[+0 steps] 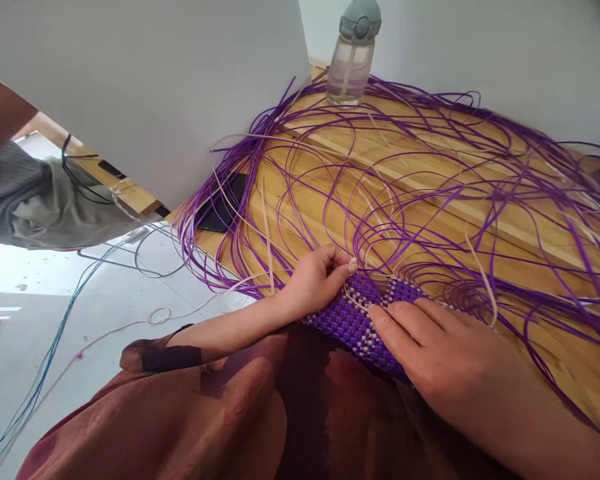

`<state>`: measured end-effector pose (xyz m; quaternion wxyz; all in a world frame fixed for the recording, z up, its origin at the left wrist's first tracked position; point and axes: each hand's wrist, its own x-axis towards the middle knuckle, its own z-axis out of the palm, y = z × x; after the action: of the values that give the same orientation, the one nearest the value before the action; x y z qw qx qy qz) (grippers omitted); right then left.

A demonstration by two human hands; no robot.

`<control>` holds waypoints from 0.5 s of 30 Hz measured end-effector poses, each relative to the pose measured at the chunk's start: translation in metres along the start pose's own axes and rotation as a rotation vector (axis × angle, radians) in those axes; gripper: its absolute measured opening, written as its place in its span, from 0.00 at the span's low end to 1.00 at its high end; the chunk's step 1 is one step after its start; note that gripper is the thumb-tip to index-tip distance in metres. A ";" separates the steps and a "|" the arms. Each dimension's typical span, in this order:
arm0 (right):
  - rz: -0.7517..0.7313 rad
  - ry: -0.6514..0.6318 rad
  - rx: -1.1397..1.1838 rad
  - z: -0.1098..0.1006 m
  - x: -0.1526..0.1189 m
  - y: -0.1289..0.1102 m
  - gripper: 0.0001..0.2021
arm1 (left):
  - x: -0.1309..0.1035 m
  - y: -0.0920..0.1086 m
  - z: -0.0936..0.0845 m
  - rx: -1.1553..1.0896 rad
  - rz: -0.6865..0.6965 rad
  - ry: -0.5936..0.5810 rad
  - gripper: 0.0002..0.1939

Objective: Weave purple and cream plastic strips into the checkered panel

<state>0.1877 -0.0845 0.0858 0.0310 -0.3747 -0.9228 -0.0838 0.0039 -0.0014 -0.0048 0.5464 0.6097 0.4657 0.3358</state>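
A purple woven piece (337, 321) with cream-coloured flecks lies at the table's near edge, against the dark clothing on my lap. At its upper left edge, my left hand (314, 277) is closed, thumb and forefinger pinching a thin pale strand (351, 293). That strand runs down across the weave toward my right fingertips. My right hand (443, 357) grips the right part of the weave, its fingers bent over it; the thumb's position is partly hidden. Long loose purple strands (400, 227) fan out from the weave over the tabletop.
Behind the strands, a clear bottle (349, 70) with a grey-green lid stands on the wooden table (300, 193). A dark flat object (223, 203) lies under strands at the left. White panels rise behind. Blue and pale cords (65, 313) trail over the floor. Another person's leg (55, 193) shows at left.
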 end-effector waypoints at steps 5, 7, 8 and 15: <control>-0.004 -0.094 0.019 -0.011 0.015 -0.007 0.15 | 0.001 -0.004 0.001 0.061 0.064 0.016 0.15; -0.083 -0.032 0.039 -0.017 0.024 -0.004 0.16 | 0.001 -0.005 0.001 0.053 0.067 0.029 0.14; -0.124 0.005 0.047 -0.020 0.029 0.000 0.16 | 0.001 -0.006 0.001 0.045 0.064 0.032 0.14; -0.101 -0.022 -0.054 -0.018 0.053 0.049 0.11 | 0.003 -0.003 -0.003 -0.120 -0.031 -0.083 0.16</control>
<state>0.1842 -0.0165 0.1159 0.0065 -0.3293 -0.9382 -0.1062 0.0013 0.0024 -0.0078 0.6061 0.5820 0.4310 0.3290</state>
